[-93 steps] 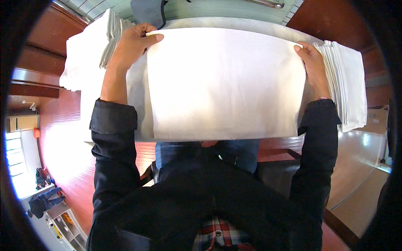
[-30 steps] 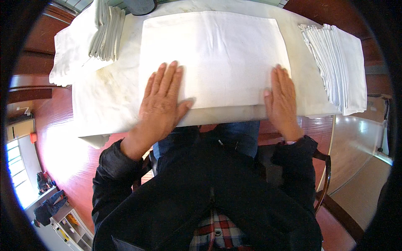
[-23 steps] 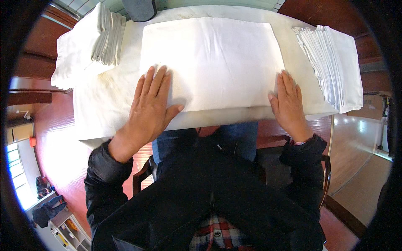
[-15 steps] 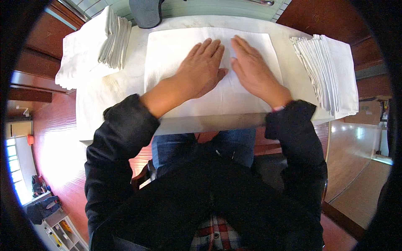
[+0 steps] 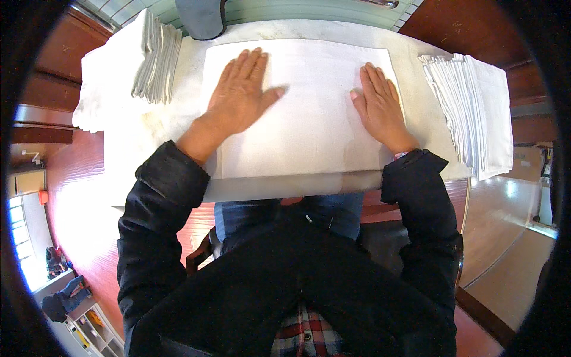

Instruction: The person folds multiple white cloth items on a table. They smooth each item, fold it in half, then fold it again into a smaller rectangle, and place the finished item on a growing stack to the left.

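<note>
A white cloth [image 5: 309,113] lies spread flat in front of me, its near part hanging over the table's front edge. My left hand [image 5: 241,95] rests palm down on its left side, fingers stretched and thumb out to the right. On the right side of the cloth my right hand [image 5: 379,107] lies flat too, its fingers pointing away from me. Neither hand holds anything. Left of the cloth sits a stack of folded white cloths [image 5: 156,62]. Another stack of folded white cloths [image 5: 461,110] lies at the right end.
A whitish cover [image 5: 148,143] lies over the table under everything. At the back left edge stands a dark grey object [image 5: 201,18], only partly in view. Brown wooden panels [image 5: 470,27] rise behind. Far off at lower left, a person [image 5: 62,300] is near a shelf unit [image 5: 95,327].
My hands have moved apart from the middle of the cloth, the left one to the left and the right one to the right. Both remain flat on the cloth.
</note>
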`<state>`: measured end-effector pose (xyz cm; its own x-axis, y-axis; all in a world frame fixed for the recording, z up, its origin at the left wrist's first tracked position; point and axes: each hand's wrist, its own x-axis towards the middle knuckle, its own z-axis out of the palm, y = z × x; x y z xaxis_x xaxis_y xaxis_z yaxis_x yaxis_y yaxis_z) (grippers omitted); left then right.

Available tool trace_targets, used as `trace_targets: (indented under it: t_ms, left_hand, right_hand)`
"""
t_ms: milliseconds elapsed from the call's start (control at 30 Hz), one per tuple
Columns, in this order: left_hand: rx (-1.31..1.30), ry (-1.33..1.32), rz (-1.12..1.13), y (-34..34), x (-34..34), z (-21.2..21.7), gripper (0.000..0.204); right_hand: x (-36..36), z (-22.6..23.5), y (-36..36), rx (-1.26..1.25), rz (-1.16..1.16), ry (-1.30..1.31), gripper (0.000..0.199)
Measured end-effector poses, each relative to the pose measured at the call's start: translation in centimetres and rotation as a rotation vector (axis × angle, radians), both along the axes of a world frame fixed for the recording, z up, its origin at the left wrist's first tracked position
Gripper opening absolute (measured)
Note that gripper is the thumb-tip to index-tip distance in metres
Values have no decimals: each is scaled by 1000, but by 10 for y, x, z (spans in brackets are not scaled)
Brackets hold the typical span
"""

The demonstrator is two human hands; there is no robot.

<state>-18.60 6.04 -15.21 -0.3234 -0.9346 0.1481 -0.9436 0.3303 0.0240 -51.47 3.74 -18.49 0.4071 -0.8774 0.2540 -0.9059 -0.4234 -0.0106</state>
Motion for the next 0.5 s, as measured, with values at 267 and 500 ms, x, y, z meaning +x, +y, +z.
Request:
trace_targets:
  t_ms: [267, 500]
  left_hand:
    - [-26, 7, -24, -2, 5, 13, 78]
    - [4, 150, -190, -13, -24, 1, 66]
  right_hand:
    - [24, 43, -1, 69, 83, -9, 60]
    - [101, 32, -13, 154, 296, -173, 57]
